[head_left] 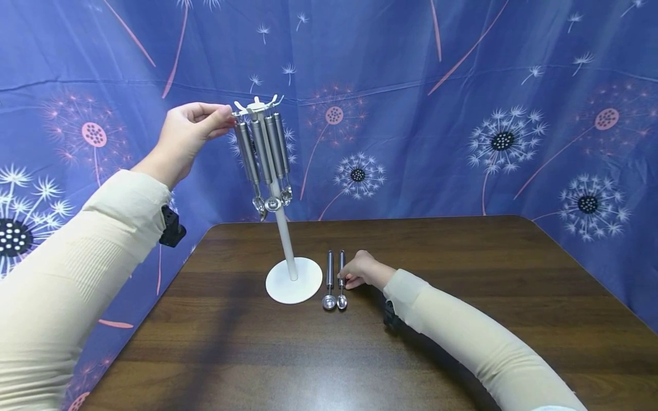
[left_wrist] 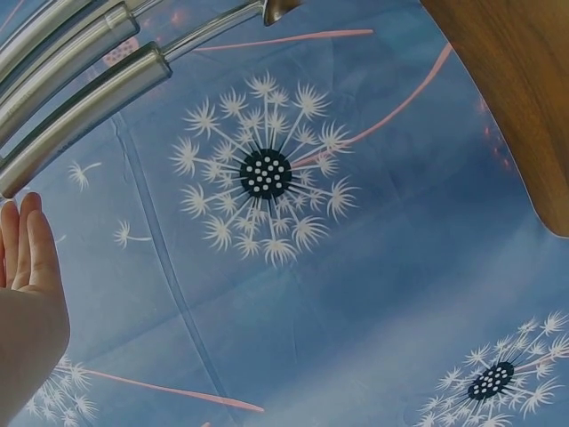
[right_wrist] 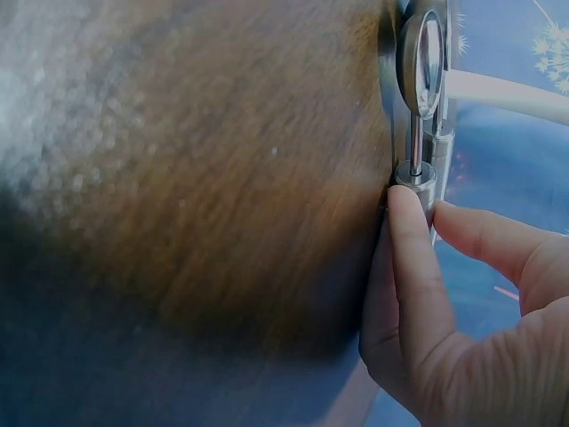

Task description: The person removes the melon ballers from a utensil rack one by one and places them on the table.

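Observation:
A white rack point(head_left: 284, 228) with a round base stands on the table, several metal kitchen tools point(head_left: 261, 151) hanging from its hooks. At its top left, thumb and fingers of my left hand point(head_left: 192, 134) pinch the end of a hook, close to a hanging handle point(left_wrist: 84, 120). Right of the base lie two metal scoops side by side. My right hand point(head_left: 364, 269) has thumb and fingertips on either side of the handle of the right scoop point(head_left: 342, 302), near its neck point(right_wrist: 416, 147). The left scoop point(head_left: 329, 271) lies just beside it, untouched.
The brown wooden table point(head_left: 462, 257) has a blue dandelion-print cloth point(head_left: 411, 142) hanging behind it. The rack's hanging tools reach about halfway down its pole. A black wrist camera point(head_left: 172, 226) sits on my left sleeve.

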A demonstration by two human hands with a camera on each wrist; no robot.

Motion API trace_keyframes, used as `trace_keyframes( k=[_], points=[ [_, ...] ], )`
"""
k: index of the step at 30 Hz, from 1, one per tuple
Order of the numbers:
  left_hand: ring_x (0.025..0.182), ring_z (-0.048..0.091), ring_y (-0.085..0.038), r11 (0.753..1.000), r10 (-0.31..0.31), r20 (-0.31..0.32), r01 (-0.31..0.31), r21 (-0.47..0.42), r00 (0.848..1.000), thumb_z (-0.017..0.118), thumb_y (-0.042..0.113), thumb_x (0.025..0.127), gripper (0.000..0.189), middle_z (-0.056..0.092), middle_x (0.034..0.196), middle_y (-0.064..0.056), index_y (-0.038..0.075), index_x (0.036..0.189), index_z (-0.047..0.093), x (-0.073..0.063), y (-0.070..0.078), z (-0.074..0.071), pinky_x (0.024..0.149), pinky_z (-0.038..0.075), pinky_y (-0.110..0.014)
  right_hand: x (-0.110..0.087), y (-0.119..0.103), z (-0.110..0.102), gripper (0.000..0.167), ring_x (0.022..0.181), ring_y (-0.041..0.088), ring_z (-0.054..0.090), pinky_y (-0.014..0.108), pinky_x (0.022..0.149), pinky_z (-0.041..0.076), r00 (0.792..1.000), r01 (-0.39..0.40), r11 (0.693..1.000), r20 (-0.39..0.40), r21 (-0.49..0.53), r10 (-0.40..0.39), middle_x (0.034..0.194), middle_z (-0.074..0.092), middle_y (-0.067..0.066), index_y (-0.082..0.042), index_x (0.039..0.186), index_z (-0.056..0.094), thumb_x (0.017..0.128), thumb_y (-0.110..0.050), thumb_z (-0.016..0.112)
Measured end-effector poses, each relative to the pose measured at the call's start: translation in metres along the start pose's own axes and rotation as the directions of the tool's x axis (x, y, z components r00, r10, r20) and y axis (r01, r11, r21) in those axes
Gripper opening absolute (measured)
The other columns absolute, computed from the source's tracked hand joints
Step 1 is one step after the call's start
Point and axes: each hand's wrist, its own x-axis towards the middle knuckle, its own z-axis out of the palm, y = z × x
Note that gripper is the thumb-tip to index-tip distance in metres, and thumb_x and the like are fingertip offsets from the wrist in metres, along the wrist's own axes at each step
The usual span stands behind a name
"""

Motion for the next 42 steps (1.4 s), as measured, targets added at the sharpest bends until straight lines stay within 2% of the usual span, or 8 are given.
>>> trace_keyframes(
  k=[6,13,18,22,26,30,34,42],
  points=[
    [0.085,0.069,-0.010,1.000,-0.001,-0.003,0.001,0.005,1.000,0.075,0.018,0.086,0.010,0.073,0.085,0.001,0.011,0.092,0.071,0.000,0.000,0.000,0.086,0.055,-0.019,-0.002,-0.001,0.000,0.053,0.050,0.016,0.054,0.031,0.059,0.061,1.000,0.000,1.000,0.004,-0.006,0.000,0.067,0.047,0.008,0.011,0.115,0.038,0.077,0.006,0.075],
    [0.086,0.069,-0.010,1.000,0.006,0.016,-0.006,0.010,1.000,0.075,0.016,0.086,0.015,0.072,0.087,0.001,0.007,0.096,0.068,0.000,0.002,0.000,0.083,0.055,-0.017,0.000,-0.003,-0.005,0.048,0.049,0.013,0.055,0.032,0.064,0.062,0.999,0.008,1.000,0.037,-0.016,-0.008,0.069,0.051,0.009,0.008,0.114,0.039,0.081,0.004,0.073],
    [0.086,0.069,-0.010,1.000,0.011,0.033,-0.011,0.000,0.999,0.074,0.015,0.086,0.019,0.072,0.088,0.001,0.005,0.100,0.065,0.001,0.003,0.001,0.082,0.055,-0.016,0.004,-0.009,-0.014,0.054,0.048,0.013,0.054,0.034,0.066,0.062,0.999,0.015,1.000,0.038,0.003,-0.015,0.068,0.051,0.009,0.010,0.123,0.035,0.083,0.004,0.070],
    [0.087,0.068,-0.010,1.000,0.009,0.032,-0.009,0.014,0.999,0.073,0.017,0.088,0.022,0.071,0.088,0.001,0.004,0.102,0.064,0.001,0.003,0.001,0.085,0.055,-0.018,0.004,-0.021,-0.021,0.061,0.052,0.014,0.056,0.035,0.068,0.062,0.999,0.026,0.999,0.028,0.037,-0.027,0.073,0.051,0.010,0.011,0.134,0.029,0.086,0.001,0.065],
    [0.089,0.068,-0.010,1.000,0.009,0.044,-0.010,0.028,0.999,0.071,0.020,0.089,0.026,0.071,0.088,0.001,0.002,0.106,0.062,0.001,0.003,0.001,0.089,0.054,-0.020,0.003,-0.038,-0.025,0.052,0.053,0.014,0.058,0.035,0.073,0.061,0.998,0.051,0.994,0.017,0.095,-0.053,0.076,0.054,0.010,0.013,0.132,0.036,0.089,-0.001,0.062],
    [0.089,0.068,-0.010,1.000,0.021,0.057,-0.021,0.006,0.998,0.069,0.020,0.091,0.021,0.072,0.089,0.001,0.004,0.103,0.062,0.000,0.002,0.000,0.089,0.054,-0.019,0.003,-0.059,-0.026,0.037,0.057,0.012,0.061,0.031,0.078,0.060,0.993,0.113,0.969,0.016,0.221,-0.120,0.079,0.057,0.010,0.016,0.124,0.048,0.092,0.000,0.056],
    [0.089,0.068,-0.010,1.000,0.025,0.064,-0.025,-0.003,0.998,0.069,0.018,0.091,0.018,0.072,0.089,0.000,0.005,0.101,0.063,0.000,0.001,0.000,0.090,0.054,-0.020,-0.001,-0.081,-0.027,0.034,0.062,0.010,0.060,0.028,0.083,0.059,0.983,0.173,0.933,0.001,0.317,-0.182,0.089,0.058,0.012,0.015,0.125,0.050,0.095,-0.001,0.053],
    [0.088,0.067,-0.010,1.000,0.021,0.056,-0.020,-0.022,0.998,0.069,0.015,0.091,0.020,0.070,0.088,0.000,0.003,0.103,0.060,0.000,-0.001,0.000,0.088,0.054,-0.019,-0.024,-0.125,-0.029,0.033,0.080,0.017,0.065,0.035,0.099,0.052,0.950,0.290,0.887,0.001,0.359,-0.311,0.107,0.060,0.017,0.008,0.128,0.054,0.099,-0.008,0.053]
  ],
)
